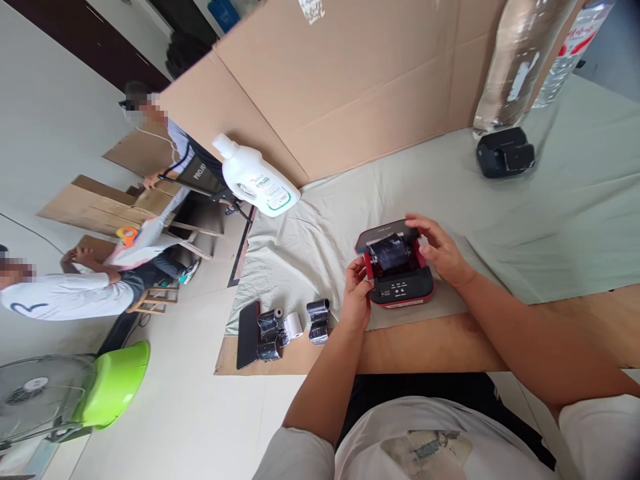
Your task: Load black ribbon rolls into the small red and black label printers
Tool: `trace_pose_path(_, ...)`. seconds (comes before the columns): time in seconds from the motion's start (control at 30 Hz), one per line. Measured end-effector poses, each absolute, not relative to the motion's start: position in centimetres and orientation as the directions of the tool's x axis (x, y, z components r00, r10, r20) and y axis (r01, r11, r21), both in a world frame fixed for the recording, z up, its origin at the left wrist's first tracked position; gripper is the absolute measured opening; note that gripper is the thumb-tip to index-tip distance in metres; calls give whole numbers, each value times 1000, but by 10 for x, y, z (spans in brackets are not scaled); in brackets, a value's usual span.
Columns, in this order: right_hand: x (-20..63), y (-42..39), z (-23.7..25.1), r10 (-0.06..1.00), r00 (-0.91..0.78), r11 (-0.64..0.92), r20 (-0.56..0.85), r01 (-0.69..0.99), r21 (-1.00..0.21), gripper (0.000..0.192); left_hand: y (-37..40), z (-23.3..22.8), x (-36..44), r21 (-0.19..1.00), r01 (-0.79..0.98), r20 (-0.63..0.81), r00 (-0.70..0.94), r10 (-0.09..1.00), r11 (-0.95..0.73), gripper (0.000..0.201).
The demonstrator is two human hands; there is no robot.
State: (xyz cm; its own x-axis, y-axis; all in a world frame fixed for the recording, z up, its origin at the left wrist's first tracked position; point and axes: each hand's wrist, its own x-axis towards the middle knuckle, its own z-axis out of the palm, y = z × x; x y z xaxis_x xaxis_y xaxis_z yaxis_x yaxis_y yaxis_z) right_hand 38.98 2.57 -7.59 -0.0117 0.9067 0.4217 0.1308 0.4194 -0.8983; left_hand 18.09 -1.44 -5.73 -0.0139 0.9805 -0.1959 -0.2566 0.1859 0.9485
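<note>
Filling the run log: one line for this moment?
left hand steadies printer | right hand at open lid | rolls left

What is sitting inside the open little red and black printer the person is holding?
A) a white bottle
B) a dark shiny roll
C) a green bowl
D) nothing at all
B: the small red and black printer has its lid up, and a dark shiny roll lies in the open bay, with the left hand at its side and the right hand on the lid end.
</note>
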Motion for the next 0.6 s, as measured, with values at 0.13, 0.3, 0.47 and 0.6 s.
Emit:
trace_pose_path(0.13,392,34,-92,924,37,373,381,139,-918,85,-19,-55,174,963,-158,-224,-25,974,217,50)
trace_pose_path(0.3,392,39,-102,954,50,290,296,107,-951,68,-10,-39,167,964,266,-3,-90,996,27,48)
trace_pose_path(0.47,391,39,-103,977,37,208,208,17,-978,62,20,-20,178,746,654,112,68,991,-129,48)
trace_pose_path(0.6,391,41,-106,974,55,217,220,64,-974,60,41,-23,191,629,772,41,87,995,-93,43)
